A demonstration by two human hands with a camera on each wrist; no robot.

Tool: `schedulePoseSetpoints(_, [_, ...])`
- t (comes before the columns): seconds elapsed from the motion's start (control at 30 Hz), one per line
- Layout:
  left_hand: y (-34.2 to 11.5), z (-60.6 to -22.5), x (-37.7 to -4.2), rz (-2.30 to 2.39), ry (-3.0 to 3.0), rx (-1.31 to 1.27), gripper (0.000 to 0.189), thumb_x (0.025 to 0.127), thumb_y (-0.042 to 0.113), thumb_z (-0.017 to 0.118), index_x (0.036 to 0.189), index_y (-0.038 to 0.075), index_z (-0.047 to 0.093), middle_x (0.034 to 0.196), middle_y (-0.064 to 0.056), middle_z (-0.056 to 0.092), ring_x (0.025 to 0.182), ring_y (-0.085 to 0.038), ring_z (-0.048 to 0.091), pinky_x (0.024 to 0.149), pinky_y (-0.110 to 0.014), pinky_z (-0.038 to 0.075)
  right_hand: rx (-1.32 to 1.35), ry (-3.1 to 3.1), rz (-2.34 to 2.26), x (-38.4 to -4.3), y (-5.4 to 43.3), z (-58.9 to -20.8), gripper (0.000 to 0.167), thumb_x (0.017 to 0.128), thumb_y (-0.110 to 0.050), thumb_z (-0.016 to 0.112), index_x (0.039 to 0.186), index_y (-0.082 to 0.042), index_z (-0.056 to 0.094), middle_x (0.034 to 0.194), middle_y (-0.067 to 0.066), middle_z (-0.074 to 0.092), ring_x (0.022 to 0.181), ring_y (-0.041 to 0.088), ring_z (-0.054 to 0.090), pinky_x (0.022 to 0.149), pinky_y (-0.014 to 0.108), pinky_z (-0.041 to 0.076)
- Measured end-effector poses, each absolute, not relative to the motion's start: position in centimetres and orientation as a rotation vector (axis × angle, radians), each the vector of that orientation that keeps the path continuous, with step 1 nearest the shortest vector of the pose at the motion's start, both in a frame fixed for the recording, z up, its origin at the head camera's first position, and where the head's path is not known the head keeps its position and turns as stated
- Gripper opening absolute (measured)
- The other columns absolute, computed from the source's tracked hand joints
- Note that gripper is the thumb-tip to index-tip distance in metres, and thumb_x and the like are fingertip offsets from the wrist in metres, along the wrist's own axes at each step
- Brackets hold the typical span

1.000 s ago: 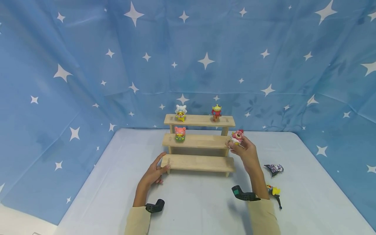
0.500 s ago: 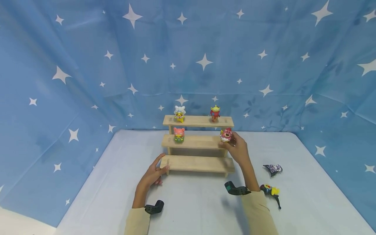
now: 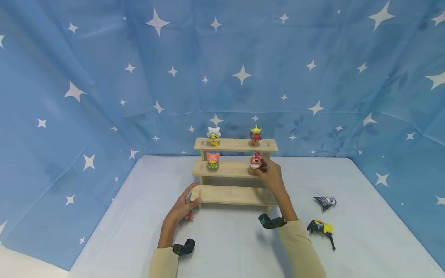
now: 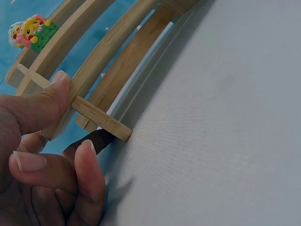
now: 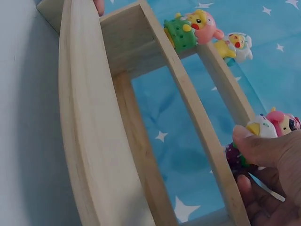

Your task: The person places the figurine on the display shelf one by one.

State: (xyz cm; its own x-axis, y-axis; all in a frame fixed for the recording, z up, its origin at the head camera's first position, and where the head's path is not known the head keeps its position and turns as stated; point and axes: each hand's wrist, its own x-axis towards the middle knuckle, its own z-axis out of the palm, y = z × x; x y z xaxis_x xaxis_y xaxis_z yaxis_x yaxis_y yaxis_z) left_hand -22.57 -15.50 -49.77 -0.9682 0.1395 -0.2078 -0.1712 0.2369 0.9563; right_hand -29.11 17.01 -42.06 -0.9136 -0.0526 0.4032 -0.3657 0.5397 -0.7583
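Note:
My right hand pinches a pink bear figurine with a red hat and white clothing, at the right part of the middle tier of a three-tier wooden display stand. In the right wrist view, thumb and fingers hold the figurine close at the shelf's edge, covering part of it. My left hand grips the stand's lower left end; the left wrist view has its thumb on the bottom shelf. A pink-hooded figurine stands at the middle tier's left.
On the top tier stand a white-hooded yellow figurine and a red figurine with a yellow-green head. A purple-grey figurine and a black-and-yellow one lie on the white table. A blue starry cloth hangs behind.
My right hand has carried the pink bear figurine leftward, from the stand's right edge in over the middle tier. My left hand has kept its place on the stand.

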Motion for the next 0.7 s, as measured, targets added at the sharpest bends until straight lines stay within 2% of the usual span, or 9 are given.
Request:
schedulePoseSetpoints(0.2, [-15.6,-49.8,-22.5,1.814,2.266,-0.026,0.075,0.092,0.033,0.068,0.154,0.031,0.027,0.052,0.005,0.038,0.039,-0.008,0.032,0.046,-0.024,0.043,0.326,-2.444,1.294,-29.1,16.8,-42.3,0.041,0.08,-0.012,0.081,0.116,-0.001,0.064,0.098,0.02,0.071,0.087,0.032,0.068,0.076,0.04,0.058])
schedulePoseSetpoints(0.5, [-15.5,-49.6,-22.7,1.795,2.273,-0.011,0.075,0.093,0.033,0.067,0.155,0.029,0.025,0.052,0.004,0.038,0.039,-0.008,0.031,0.048,-0.025,0.044,0.312,-2.457,1.232,-29.4,16.9,-42.6,0.043,0.08,-0.016,0.081,0.116,0.0,0.063,0.097,0.02,0.071,0.083,0.028,0.065,0.073,0.031,0.053])
schedulePoseSetpoints(0.7, [-15.3,-48.4,-22.2,1.811,2.221,-0.039,0.075,0.094,0.025,0.067,0.156,0.024,0.024,0.054,0.003,0.041,0.039,-0.008,0.031,0.049,-0.026,0.045,0.324,-2.486,1.159,-29.3,16.9,-42.8,0.042,0.081,-0.019,0.081,0.111,-0.001,0.06,0.08,0.015,0.061,0.071,0.022,0.051,0.065,0.032,0.042])
